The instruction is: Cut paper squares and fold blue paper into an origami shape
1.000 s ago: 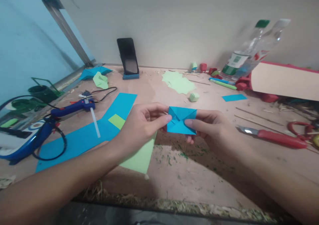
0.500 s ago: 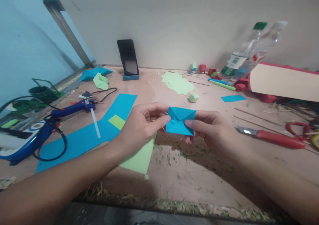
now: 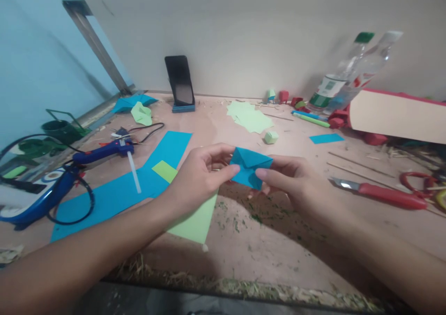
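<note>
Folded blue paper (image 3: 250, 161) is held above the worktable (image 3: 230, 259), near the centre of my head-camera view, with a triangular flap facing the lens. I observe the left hand (image 3: 204, 168) pinching its left edge, thumb in front. I observe the right hand (image 3: 294, 175) pinching the lower right part, thumb likewise on the front face. Beneath the left wrist, a light green paper sheet (image 3: 195, 222) lies partly covered. Left of it extends a larger blue sheet (image 3: 114, 194), overlapped by the glue stick (image 3: 134, 173) of a blue glue gun (image 3: 101, 153). On the right side, I locate a red-handled knife (image 3: 392, 195) near thin sticks (image 3: 361, 165).
</note>
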Demonstrator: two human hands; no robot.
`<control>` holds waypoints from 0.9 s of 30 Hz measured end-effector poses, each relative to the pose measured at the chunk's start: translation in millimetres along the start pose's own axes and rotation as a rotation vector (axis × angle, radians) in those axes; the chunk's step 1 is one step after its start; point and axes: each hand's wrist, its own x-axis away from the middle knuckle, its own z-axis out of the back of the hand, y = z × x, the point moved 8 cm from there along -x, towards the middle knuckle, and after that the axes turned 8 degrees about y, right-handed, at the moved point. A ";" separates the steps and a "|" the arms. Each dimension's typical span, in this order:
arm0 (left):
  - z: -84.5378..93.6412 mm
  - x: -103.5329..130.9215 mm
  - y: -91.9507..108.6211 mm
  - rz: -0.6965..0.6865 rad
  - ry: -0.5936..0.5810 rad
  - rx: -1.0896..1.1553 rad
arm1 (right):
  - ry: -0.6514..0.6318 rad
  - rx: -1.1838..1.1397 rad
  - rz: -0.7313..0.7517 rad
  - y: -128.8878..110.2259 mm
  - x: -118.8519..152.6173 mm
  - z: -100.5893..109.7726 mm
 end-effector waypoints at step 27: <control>1.9 -1.6 -7.7 0.054 0.028 -0.024 | 0.137 -0.001 -0.004 7.6 -6.5 12.5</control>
